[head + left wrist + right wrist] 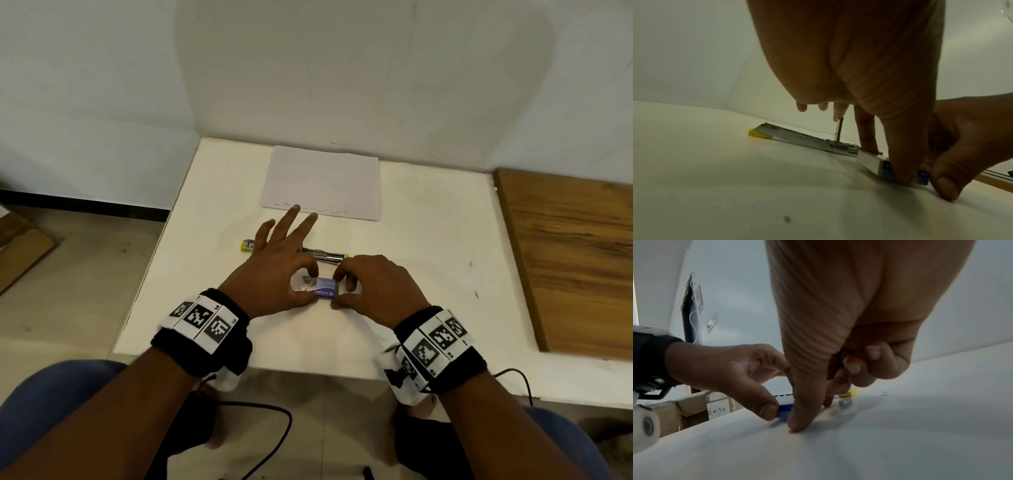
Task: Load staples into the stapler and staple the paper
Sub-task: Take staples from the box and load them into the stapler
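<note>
A small blue staple box [318, 287] lies on the white table [212, 212] between my hands. My left hand [306, 286] pinches its left end between thumb and index finger, with the other fingers spread forward. My right hand [339, 289] pinches the right end the same way, its other fingers curled. In the left wrist view the silvery inner tray sticks out of the box [871, 160]. Just behind the hands the metal stapler [329, 255] with yellow ends lies swung open [797, 136]. A white paper sheet [322, 181] lies flat at the table's back.
A wooden board [575, 260] adjoins the table on the right. Cardboard boxes [694, 408] stand on the floor to the left. A black cable [260, 411] hangs below the table's near edge, over my knees. A wall stands right behind the table.
</note>
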